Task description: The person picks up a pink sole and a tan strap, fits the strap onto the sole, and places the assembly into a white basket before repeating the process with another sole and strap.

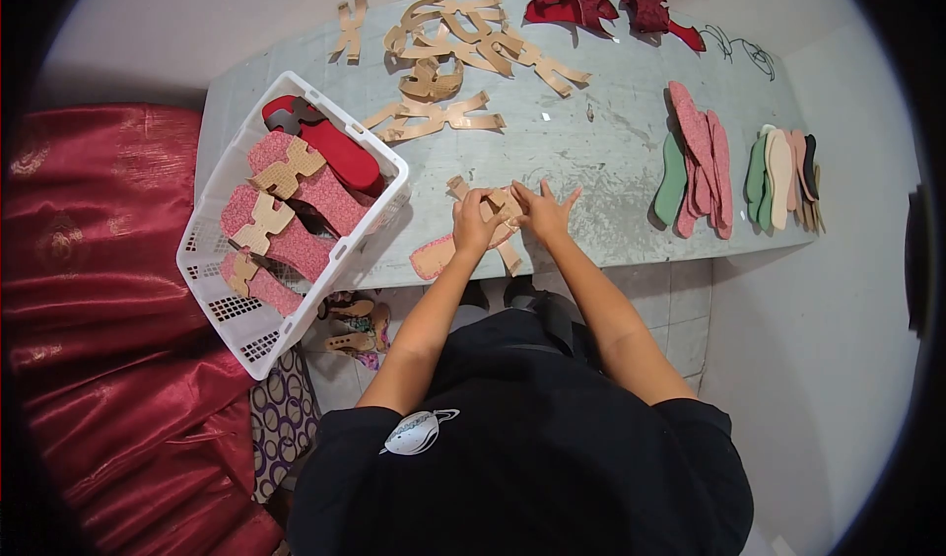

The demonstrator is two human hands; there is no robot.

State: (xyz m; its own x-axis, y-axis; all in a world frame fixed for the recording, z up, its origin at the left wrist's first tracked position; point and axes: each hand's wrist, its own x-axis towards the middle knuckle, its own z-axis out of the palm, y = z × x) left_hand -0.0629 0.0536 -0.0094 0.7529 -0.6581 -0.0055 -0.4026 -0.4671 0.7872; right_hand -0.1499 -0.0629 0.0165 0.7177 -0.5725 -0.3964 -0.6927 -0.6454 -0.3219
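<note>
At the table's front edge lies a pink-edged sole with a tan underside, and a tan strap crosses its upper part. My left hand grips the strap and sole from the left, its fingers bent round them. From the other side my right hand touches the strap and the sole's edge, thumb and index finger near the strap and the other fingers spread out. Part of the strap and sole is hidden under both hands.
A white basket with pink and red sandals stands left. Several tan straps lie at the back, beside dark red straps. Pink soles, green soles and thin insoles lie right. Sandals are below the table.
</note>
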